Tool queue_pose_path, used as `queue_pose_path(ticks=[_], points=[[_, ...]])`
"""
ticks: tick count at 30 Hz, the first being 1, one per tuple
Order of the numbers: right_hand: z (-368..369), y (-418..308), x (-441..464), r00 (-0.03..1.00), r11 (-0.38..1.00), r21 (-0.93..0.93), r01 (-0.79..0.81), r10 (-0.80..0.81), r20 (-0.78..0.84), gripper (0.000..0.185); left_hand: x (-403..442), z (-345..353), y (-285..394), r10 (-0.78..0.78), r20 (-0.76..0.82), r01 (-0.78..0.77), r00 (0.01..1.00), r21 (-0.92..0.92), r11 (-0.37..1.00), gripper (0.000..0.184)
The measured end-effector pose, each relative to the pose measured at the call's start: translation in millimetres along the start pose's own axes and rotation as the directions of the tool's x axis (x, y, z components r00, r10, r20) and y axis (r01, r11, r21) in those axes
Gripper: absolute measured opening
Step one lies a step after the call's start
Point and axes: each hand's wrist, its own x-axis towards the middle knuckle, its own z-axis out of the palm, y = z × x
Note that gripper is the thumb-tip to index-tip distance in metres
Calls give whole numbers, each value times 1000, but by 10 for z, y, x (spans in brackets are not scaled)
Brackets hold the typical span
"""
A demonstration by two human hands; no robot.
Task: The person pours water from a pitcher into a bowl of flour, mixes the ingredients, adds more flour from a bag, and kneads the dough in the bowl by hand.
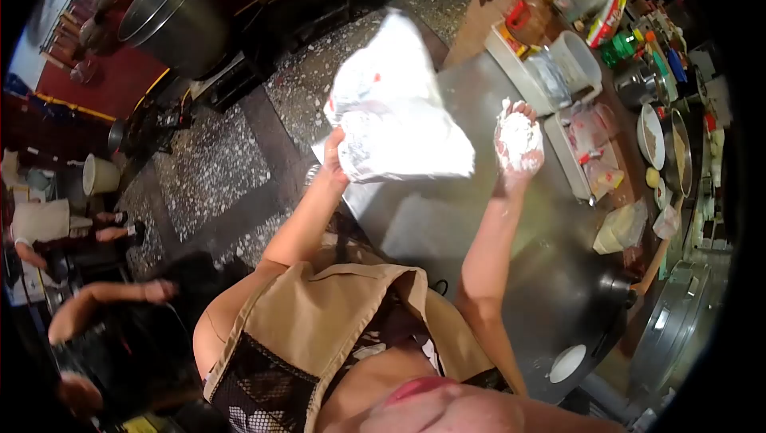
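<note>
My left hand grips the edge of a white plastic bag, its fingers mostly hidden behind it. The bag is held up over the near left edge of the metal worktop and is overexposed, so its contents do not show. My right hand is raised palm up over the worktop, fingers curled around a heap of white powder. Powder also coats the fingers. Just right of this hand is a white tray with plastic-wrapped items.
Another white bin holds packets and a tub. Bowls, bottles and a bag of pale yellow stuff line the right side. A small white dish lies near me. A large pot stands far left; two other people are at lower left.
</note>
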Motion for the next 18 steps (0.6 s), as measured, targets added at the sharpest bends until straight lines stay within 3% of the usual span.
queue_pose_path(ticks=[1, 2, 3, 4, 5, 6, 7, 8, 10, 11, 12, 13, 14, 15, 17, 18], points=[[-78, 107, 118, 1000, 1000, -16, 15, -15, 10, 25, 70, -16, 266, 31, -16, -32, 999, -24, 999, 56], [-103, 297, 287, 957, 987, -99, 128, -149, -248, 26, 152, -149, 600, 46, 1, -46, 999, -33, 998, 55], [-140, 491, 447, 828, 954, -200, 224, -294, -478, 28, 239, -297, 948, 55, 14, -55, 998, -40, 998, 54], [-215, 685, 626, 825, 957, -137, 254, -288, -486, 30, 342, -443, 1330, 45, 2, -45, 999, -19, 999, 54], [-350, 847, 811, 783, 917, -272, 292, -393, -482, 28, 454, -542, 1707, 29, -9, -29, 1000, 8, 1000, 54], [-522, 1010, 990, 865, 921, -244, 303, -373, -335, 28, 554, -616, 2027, 110, 99, -127, 989, 182, 975, 54], [-683, 1154, 1159, 923, 929, -221, 298, -340, -184, 27, 712, -710, 2388, -32, -34, 34, 999, 44, 998, 53], [-746, 1306, 1301, 913, 919, -231, 319, -364, -187, 27, 761, -696, 2639, -66, -12, 67, 998, 48, 997, 54], [-905, 1659, 1719, 693, 836, -331, 438, -549, -467, 25, 902, -623, 3136, -106, 8, 106, 994, 56, 993, 55], [-977, 1838, 1920, 687, 831, -335, 444, -556, -468, 25, 973, -581, 3330, -59, -66, 65, 996, 87, 994, 57], [-1059, 2002, 2108, 853, 899, -170, 403, -437, -287, 22, 1055, -536, 3495, -9, -136, 26, 991, 123, 992, 58], [-1169, 2105, 2307, 948, 949, -21, 313, -314, -59, 20, 1157, -492, 3637, -19, -136, 36, 990, 127, 991, 58], [-1615, 1873, 2416, 957, 945, 222, 239, -191, -219, 19, 1260, -403, 3740, -10, -127, 26, 992, 125, 992, 60], [-1591, 2033, 2587, 970, 895, 378, 239, -200, -139, 18, 1378, -352, 3816, -2, -116, 17, 993, 121, 992, 62], [-1626, 2179, 2958, 780, 855, -51, 516, -494, -385, 16, 1656, -344, 3975, -21, -106, 35, 994, 126, 991, 59], [-1823, 2101, 3062, 959, 898, 348, 271, -220, -180, 13, 1826, -326, 4022, -17, -126, 30, 992, 104, 994, 57]])
